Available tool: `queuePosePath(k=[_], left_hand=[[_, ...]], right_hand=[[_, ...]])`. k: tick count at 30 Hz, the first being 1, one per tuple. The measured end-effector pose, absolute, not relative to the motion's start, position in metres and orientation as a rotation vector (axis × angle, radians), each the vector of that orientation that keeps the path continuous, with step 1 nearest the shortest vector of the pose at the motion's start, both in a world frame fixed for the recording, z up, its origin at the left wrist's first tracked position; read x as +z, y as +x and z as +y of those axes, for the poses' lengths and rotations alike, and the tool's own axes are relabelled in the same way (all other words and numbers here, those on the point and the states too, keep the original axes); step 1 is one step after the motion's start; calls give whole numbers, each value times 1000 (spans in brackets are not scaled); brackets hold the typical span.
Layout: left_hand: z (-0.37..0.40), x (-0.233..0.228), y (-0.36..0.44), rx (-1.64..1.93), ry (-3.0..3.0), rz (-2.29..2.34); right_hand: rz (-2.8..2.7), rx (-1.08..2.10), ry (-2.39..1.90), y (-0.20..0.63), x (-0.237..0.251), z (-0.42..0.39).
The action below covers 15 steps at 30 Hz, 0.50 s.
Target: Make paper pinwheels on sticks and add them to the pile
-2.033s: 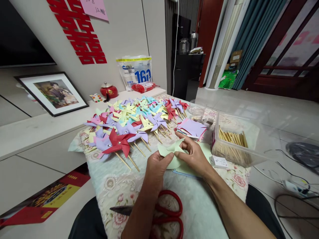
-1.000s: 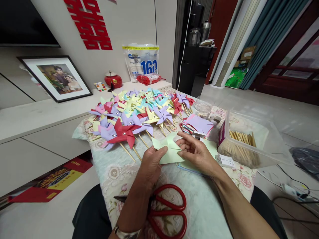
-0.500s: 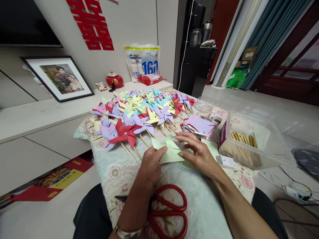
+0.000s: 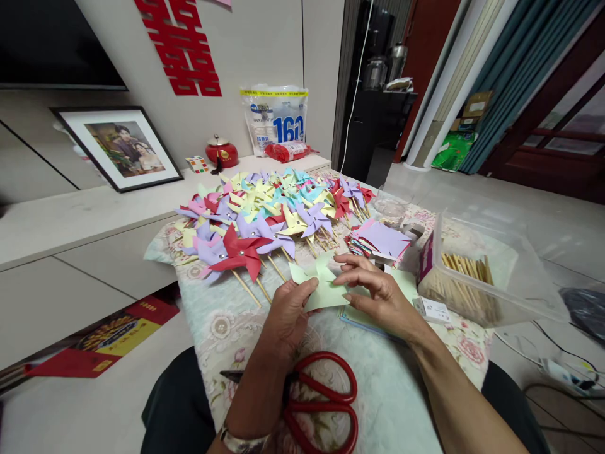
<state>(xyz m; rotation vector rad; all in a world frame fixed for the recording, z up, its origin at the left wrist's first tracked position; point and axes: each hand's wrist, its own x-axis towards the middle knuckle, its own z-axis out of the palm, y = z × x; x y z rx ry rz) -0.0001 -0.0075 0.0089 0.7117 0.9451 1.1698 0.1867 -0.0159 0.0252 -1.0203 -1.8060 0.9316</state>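
A pale green paper square (image 4: pixel 326 295) with cut, folded-in corners is pinched at its left side between the thumb and fingers of my left hand (image 4: pixel 295 309). My right hand (image 4: pixel 371 287) is at the paper's right side, its fingers curved, one fingertip pressing on a folded flap and the thumb at the edge. Red-handled scissors (image 4: pixel 326 400) lie on the table partly under my left forearm, which hides their middle. Beyond my hands are many finished paper pinwheels (image 4: pixel 241 251) on wooden sticks, in red, purple, yellow, blue and pink.
At right, a clear plastic box (image 4: pixel 515 296) holds wooden sticks (image 4: pixel 467 271). A small white box (image 4: pixel 432 309) stands beside it. Stacked purple and coloured paper (image 4: pixel 382 238) and green sheets (image 4: pixel 404 284) lie near my right hand. A framed photo (image 4: pixel 120 148) stands on the cabinet.
My right fingers have come down and left onto the paper, and a flap is now pressed inward. My left hand keeps its hold. The view has shifted slightly.
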Motion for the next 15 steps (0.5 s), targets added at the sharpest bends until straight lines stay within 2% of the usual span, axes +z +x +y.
queuePosePath(k=[15], left_hand=[[-7,0,4,1137,713,942]], right_hand=[[-1918,1005,-1022,187,18,-12]])
